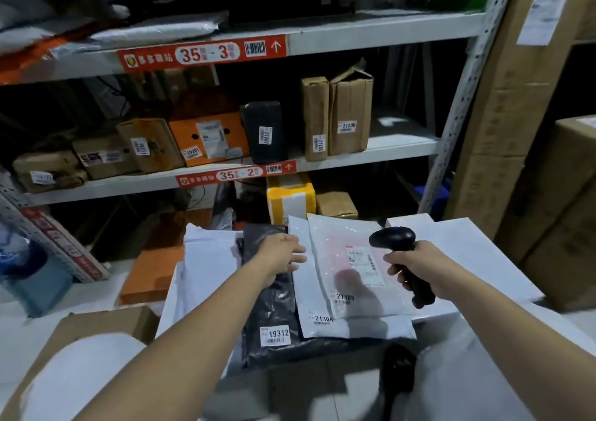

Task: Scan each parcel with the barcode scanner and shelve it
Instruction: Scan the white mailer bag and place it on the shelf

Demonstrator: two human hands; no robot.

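Currently, head view: scan step, with right hand (416,267) curled round the barcode scanner (392,237) over the top white mailer (338,253) tagged 21305 on the near pile, left hand (282,254) flat-fingered at its left edge; next probably lift it to the far shelf (387,149).

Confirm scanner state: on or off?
On: the barcode scanner shows a blue light on its head, and a reddish glow falls on the white parcel under it.
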